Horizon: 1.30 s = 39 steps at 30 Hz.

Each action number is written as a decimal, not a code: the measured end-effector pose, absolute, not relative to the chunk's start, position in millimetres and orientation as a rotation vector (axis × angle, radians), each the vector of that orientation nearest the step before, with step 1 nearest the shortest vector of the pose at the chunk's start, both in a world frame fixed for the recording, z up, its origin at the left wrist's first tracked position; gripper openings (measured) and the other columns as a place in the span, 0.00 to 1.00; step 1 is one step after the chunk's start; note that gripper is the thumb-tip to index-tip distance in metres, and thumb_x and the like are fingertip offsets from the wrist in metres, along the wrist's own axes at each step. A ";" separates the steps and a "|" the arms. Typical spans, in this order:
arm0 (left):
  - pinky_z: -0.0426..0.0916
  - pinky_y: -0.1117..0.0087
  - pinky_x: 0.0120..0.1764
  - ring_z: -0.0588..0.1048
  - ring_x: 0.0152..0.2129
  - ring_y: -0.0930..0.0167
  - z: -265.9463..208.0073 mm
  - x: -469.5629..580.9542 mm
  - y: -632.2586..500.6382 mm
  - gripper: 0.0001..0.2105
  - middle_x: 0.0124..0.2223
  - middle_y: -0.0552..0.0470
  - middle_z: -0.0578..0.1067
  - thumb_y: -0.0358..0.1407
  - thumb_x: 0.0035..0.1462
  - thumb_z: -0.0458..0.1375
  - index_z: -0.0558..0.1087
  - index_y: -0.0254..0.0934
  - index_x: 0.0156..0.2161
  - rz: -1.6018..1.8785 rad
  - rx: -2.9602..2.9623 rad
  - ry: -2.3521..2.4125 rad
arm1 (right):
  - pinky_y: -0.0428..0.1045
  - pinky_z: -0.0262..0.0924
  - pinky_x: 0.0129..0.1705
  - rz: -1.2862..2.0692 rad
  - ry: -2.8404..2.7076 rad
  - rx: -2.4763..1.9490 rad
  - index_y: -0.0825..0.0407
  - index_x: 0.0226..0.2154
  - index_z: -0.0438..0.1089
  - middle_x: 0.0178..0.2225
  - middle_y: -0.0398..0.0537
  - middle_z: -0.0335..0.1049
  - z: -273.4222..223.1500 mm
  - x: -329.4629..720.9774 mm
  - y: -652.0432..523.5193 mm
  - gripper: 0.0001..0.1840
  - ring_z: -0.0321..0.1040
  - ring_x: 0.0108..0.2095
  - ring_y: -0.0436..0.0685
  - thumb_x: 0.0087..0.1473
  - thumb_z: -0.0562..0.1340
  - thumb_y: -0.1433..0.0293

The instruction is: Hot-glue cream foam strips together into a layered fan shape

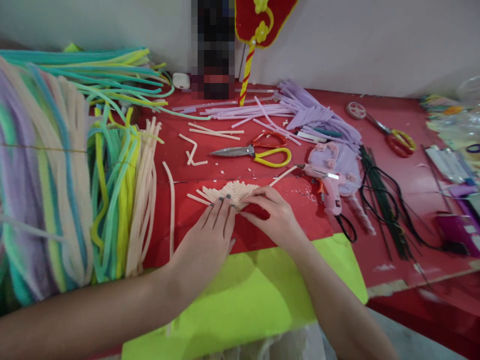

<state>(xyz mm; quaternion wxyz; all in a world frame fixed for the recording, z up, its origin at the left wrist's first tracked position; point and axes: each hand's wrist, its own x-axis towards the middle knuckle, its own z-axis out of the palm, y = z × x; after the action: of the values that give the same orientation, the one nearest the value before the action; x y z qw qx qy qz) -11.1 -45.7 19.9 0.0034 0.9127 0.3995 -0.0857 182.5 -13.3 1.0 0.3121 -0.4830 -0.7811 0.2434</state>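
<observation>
A fan-like piece of cream pipe cleaners (pixel 233 190), laid side by side in a V pattern, lies on the red table mat. Flat over its lower left part rests my left hand (pixel 210 225), fingers stretched out. At its lower right edge my right hand (pixel 275 212) pinches a pipe cleaner, thumb and fingertips close together; the fingers partly hide the pinched spot. One cream pipe cleaner (pixel 284 176) sticks out to the right beyond my right hand. A long loose one (pixel 171 210) lies left of my left hand.
Red-and-yellow-handled scissors (pixel 251 151) lie behind the piece. A pink glue gun (pixel 332 190) is at right, by a lilac fan (pixel 343 167). Bundles of coloured pipe cleaners (pixel 45 175) fill the left; lilac strips (pixel 307 110) lie behind. Yellow-green sheet (pixel 262 290) covers the front edge.
</observation>
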 end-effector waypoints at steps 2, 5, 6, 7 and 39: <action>0.60 0.53 0.59 0.59 0.61 0.51 19.2 -11.0 -46.2 0.26 0.64 0.27 0.57 0.34 0.64 0.46 0.56 0.19 0.63 -0.237 2.848 1.264 | 0.55 0.64 0.50 0.653 -2.066 -1.280 0.47 0.41 0.71 0.41 0.49 0.66 0.8 183.4 -13.7 0.09 0.67 0.46 0.56 0.56 0.62 0.71; 0.58 0.55 0.60 0.57 0.62 0.53 18.9 -11.9 -46.2 0.25 0.64 0.28 0.57 0.31 0.63 0.46 0.55 0.20 0.63 -0.177 2.817 1.285 | 0.55 0.64 0.51 0.655 -2.070 -1.279 0.47 0.41 0.71 0.42 0.50 0.66 -0.5 184.3 -14.3 0.10 0.66 0.46 0.56 0.55 0.62 0.72; 0.58 0.55 0.61 0.57 0.62 0.54 18.8 -12.3 -46.2 0.25 0.64 0.29 0.57 0.30 0.62 0.46 0.55 0.20 0.63 -0.159 2.808 1.285 | 0.55 0.64 0.51 0.654 -2.068 -1.277 0.47 0.42 0.71 0.42 0.50 0.66 -1.0 184.5 -14.5 0.10 0.66 0.46 0.56 0.55 0.62 0.72; 0.58 0.56 0.61 0.57 0.62 0.55 18.7 -12.5 -46.1 0.25 0.64 0.30 0.57 0.29 0.62 0.46 0.55 0.21 0.63 -0.148 2.804 1.285 | 0.55 0.65 0.51 0.654 -2.064 -1.276 0.46 0.42 0.71 0.42 0.50 0.66 -1.5 184.6 -14.6 0.10 0.67 0.46 0.57 0.55 0.62 0.71; 0.63 0.55 0.58 0.58 0.61 0.52 26.7 -11.2 -40.5 0.23 0.64 0.31 0.58 0.28 0.61 0.47 0.61 0.25 0.61 -0.291 2.886 1.221 | 0.55 0.63 0.47 0.418 -1.927 -1.531 0.49 0.38 0.72 0.38 0.49 0.66 4.7 208.1 -6.6 0.06 0.66 0.41 0.56 0.56 0.62 0.69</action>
<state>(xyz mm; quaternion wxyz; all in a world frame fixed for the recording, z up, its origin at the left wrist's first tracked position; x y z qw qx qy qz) -11.2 -40.5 26.7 -0.0026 0.9170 0.3880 -0.0924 208.1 -6.6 4.7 0.3171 -0.5817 -0.7321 0.1586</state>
